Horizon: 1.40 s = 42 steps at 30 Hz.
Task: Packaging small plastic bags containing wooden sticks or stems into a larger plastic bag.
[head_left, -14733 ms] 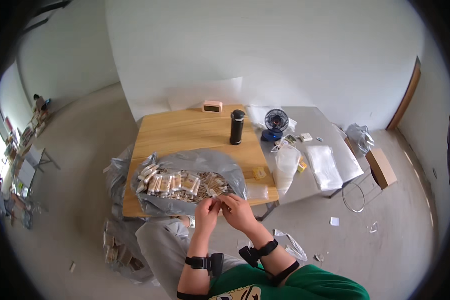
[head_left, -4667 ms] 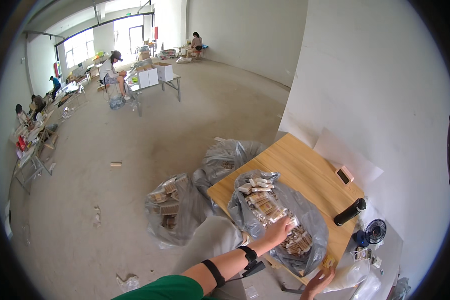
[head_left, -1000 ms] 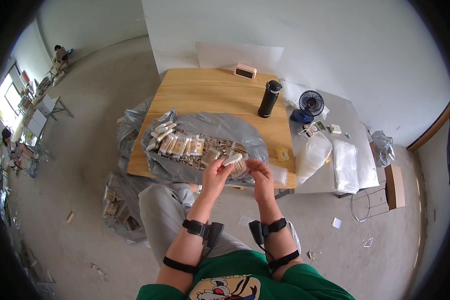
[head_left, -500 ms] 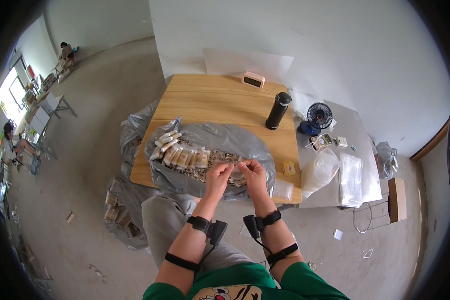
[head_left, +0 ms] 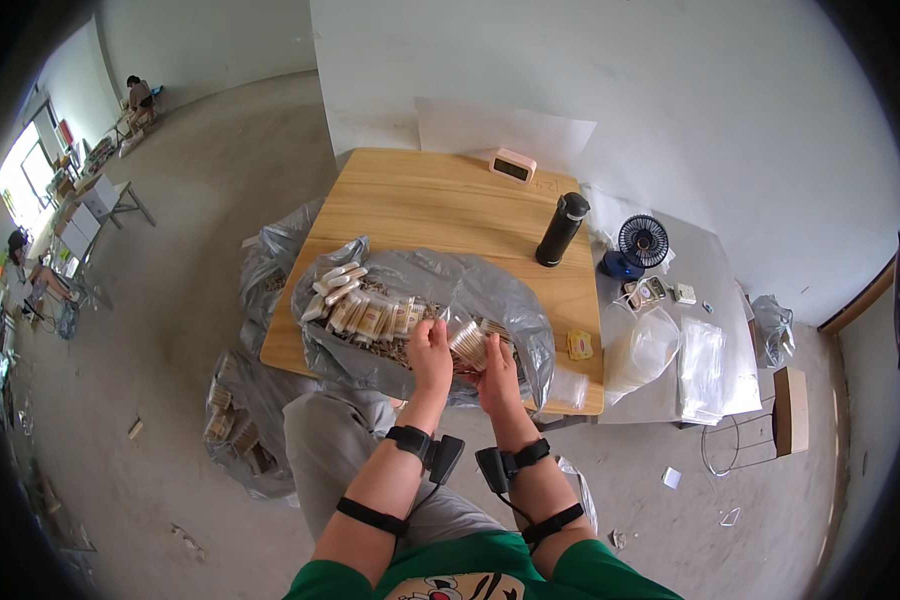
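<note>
Swabs [head_left: 467,343], set side by side in a flat row, sit between my two hands, just above the near right part of a grey bag [head_left: 515,300] that lies spread open on the wooden table [head_left: 430,205]. My right hand [head_left: 496,372] is closed on the row's right side, thumb against it and fingers behind; my left hand [head_left: 430,352] is at the row's left, its fingers drawn together, but whether they pinch anything I cannot tell. Loose swabs [head_left: 385,347] fill the bag beneath, and to the left of my left hand filled packets [head_left: 372,318] lean together in a line, with white-ended packets [head_left: 338,282] heaped at the bag's left end. Just right of the bag, by the table's near right corner, lie clear sleeves [head_left: 568,388], and behind them a yellow card [head_left: 579,345]. Farther back stands a black flask [head_left: 562,230], and near the back edge a pink clock [head_left: 512,165], before a white sheet [head_left: 500,130] leaning on the wall. On the grey table [head_left: 690,255] to the right are a fan [head_left: 643,242], a white bag [head_left: 642,352] and a stack of clear bags [head_left: 703,365]. Another grey bag [head_left: 280,385], packets showing in it, slumps on the floor beside my left knee [head_left: 315,420].
</note>
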Tool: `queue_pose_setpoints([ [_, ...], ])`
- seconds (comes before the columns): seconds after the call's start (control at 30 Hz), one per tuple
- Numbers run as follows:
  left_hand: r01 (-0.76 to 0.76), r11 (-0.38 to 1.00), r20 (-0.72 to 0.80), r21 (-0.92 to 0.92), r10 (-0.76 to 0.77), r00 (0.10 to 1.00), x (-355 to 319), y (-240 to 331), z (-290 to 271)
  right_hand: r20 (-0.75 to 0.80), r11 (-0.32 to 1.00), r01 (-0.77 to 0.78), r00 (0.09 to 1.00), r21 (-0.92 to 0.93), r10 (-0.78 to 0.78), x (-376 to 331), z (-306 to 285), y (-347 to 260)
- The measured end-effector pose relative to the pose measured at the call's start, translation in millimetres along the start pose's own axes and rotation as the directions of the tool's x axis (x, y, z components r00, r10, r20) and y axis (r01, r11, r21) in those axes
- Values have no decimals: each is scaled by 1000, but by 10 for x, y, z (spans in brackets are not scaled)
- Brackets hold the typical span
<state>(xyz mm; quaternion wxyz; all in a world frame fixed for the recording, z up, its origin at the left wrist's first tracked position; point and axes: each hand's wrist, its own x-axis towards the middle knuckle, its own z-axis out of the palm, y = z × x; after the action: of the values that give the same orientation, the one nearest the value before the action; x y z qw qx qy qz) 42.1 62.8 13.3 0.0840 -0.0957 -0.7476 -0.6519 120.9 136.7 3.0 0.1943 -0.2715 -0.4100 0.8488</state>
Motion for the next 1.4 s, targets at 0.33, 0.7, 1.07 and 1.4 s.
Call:
queue_pose_setpoints([
  [0.33,159,978,298,-136,-113,948,-186,-17,-169,-179,931,174,954,-322,-241,124,-2,-8],
  [0.7,361,922,373,-142,-288,882,-123,-178,-274,-73,932,158,979,-326,-191,-9,-126,-17],
  [1.07,511,808,309,-292,-426,850,-117,-202,-327,-195,886,80,963,-456,-187,103,-144,-8],
  [1.4,643,681,360,-351,-536,764,-2,-420,-407,-167,725,160,919,-670,-358,279,-192,63],
])
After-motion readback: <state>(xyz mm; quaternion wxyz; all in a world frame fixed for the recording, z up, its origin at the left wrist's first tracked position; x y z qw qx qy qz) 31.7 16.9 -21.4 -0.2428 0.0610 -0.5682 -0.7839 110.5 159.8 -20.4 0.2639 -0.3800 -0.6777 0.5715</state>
